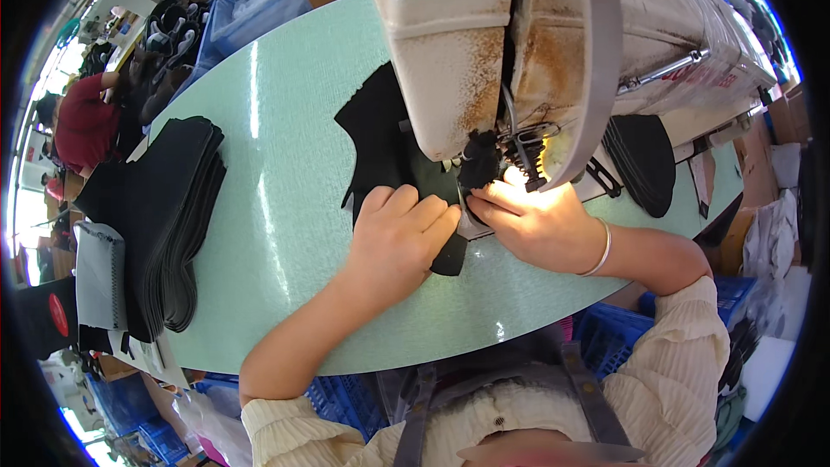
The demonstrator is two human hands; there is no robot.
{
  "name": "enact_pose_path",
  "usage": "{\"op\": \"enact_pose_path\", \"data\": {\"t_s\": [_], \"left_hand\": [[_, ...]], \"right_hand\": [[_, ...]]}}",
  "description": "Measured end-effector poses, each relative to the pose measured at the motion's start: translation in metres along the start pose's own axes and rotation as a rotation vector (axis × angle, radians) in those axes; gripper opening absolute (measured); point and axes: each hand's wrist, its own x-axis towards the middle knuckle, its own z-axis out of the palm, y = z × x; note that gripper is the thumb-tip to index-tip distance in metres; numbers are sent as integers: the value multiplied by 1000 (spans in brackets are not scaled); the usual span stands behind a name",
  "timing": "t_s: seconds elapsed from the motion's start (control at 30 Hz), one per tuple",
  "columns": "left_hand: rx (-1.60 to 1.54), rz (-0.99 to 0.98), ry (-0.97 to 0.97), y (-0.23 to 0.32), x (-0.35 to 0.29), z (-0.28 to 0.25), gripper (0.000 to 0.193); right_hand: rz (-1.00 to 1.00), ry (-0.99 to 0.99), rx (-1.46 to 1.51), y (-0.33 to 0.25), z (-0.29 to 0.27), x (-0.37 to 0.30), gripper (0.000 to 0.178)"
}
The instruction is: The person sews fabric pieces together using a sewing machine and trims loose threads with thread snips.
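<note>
A black fabric piece (pixel 373 143) with a curved edge lies under the head of a worn, cream-coloured sewing machine (pixel 450 78). My left hand (pixel 399 238) rests on its near part with curled fingers, gripping the cloth; a dark flap (pixel 450 256) hangs out below the fingers. Close to the lit needle area, my right hand (pixel 549 227), with a bangle at the wrist, pinches the fabric's edge. The machine's foot and my fingertips hide the exact spot where needle and cloth meet.
On the pale green oval table (pixel 285 233), a thick stack of black cut pieces (pixel 160 199) sits left, beside a grey block-like bundle (pixel 100 277). Rounded black pieces (pixel 641 160) are stacked right of the machine. Blue crates (pixel 605 337) stand below. A co-worker in red (pixel 86 121) is far left.
</note>
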Motion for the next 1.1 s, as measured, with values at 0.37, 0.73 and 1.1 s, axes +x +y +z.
{"op": "enact_pose_path", "data": {"t_s": [0.37,0.73,1.1], "left_hand": [[-106,-5,95,-9,5,6,31],[-100,-32,41,2,1,2,28],[-63,-35,93,7,4,5,26]], "right_hand": [[-12,-28,-28,3,4,-3,36],[-37,-57,-71,2,-4,-4,28],[-40,24,-163,1,4,1,27]]}}
